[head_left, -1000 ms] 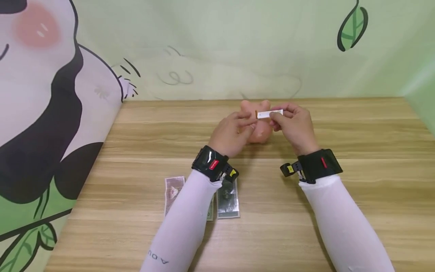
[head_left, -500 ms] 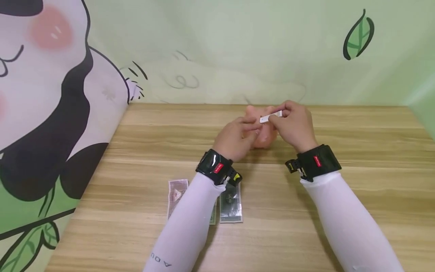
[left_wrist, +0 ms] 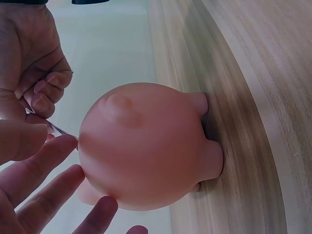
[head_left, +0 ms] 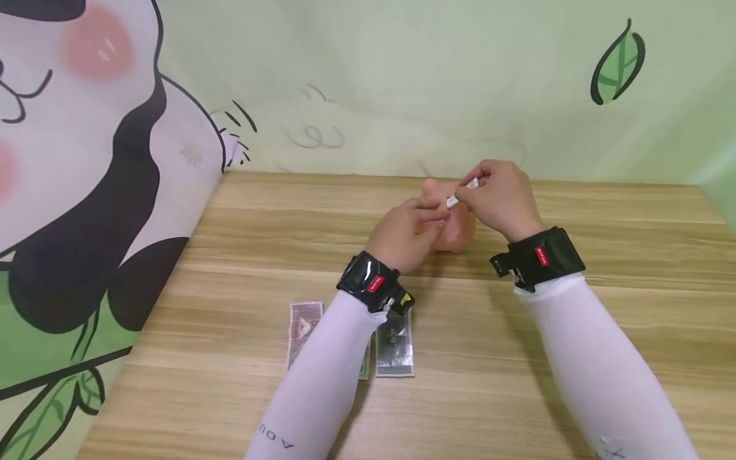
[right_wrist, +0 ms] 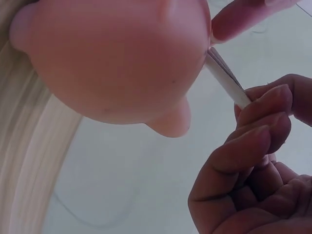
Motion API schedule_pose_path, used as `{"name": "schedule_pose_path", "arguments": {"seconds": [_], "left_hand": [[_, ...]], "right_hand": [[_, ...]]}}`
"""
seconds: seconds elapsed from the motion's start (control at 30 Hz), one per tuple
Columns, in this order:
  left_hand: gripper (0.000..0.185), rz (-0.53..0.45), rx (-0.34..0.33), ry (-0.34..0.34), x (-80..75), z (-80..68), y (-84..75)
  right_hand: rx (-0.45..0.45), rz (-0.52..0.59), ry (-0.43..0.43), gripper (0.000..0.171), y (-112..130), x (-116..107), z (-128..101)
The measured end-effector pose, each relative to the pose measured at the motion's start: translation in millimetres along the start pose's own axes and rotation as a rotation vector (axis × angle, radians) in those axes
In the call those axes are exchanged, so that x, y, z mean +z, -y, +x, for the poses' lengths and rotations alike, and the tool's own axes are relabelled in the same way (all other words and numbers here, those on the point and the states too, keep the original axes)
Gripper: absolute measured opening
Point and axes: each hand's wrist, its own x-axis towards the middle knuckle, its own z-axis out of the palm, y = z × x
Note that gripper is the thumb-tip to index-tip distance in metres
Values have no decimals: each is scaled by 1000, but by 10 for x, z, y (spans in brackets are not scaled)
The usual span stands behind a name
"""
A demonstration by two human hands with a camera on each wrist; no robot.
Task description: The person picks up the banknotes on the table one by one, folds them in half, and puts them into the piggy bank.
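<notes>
A pink piggy bank (head_left: 460,230) stands on the wooden table (head_left: 604,243) between my hands. My right hand (head_left: 467,191) pinches a folded white note (head_left: 458,195), tilted down to the left. In the right wrist view the note (right_wrist: 225,77) meets the top of the piggy bank (right_wrist: 112,58). My left hand (head_left: 430,214) lies against the bank's left side with straight fingers. One left fingertip (right_wrist: 239,17) rests at the top beside the note. The left wrist view shows the left fingers (left_wrist: 44,180) along the bank (left_wrist: 146,146), and the right hand (left_wrist: 34,58) above them.
Two banknotes lie flat near the front of the table, a brownish one (head_left: 303,322) and a dark green one (head_left: 394,351), partly under my left forearm. A cartoon-printed backdrop (head_left: 103,191) bounds the left and rear of the table.
The right hand has tipped the note from level to slanting, bringing its left end down onto the top of the piggy bank. The left fingers stay by that end.
</notes>
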Motion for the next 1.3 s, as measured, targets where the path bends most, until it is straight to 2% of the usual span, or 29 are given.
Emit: {"name": "schedule_pose_path", "arguments": {"seconds": [0.27,0.53,0.63,0.73,0.87,1.1,1.3], "left_hand": [[35,28,3,11,-17,-1,2],[35,28,-12,22,-28,-21,9],[35,8,-25,17,-21,-22,6],[34,5,-27,14,-14,-17,-1],[33,12,-29,16,-12,-11,-12],[34,4,-41,12,-19,-8,-4],[35,8,-23,16,-23,-24,7]], "right_hand": [[31,18,21,16,7,-10,44],[-33,-22,30,16,33,121,42],[-56,-15,16,22,18,157,-11],[-65,23,31,31,-7,148,-78],[-55,112,95,39,-55,104,-147],[-88,201,148,33,-150,107,-188],[-103,257,192,32,-182,117,-206]]}}
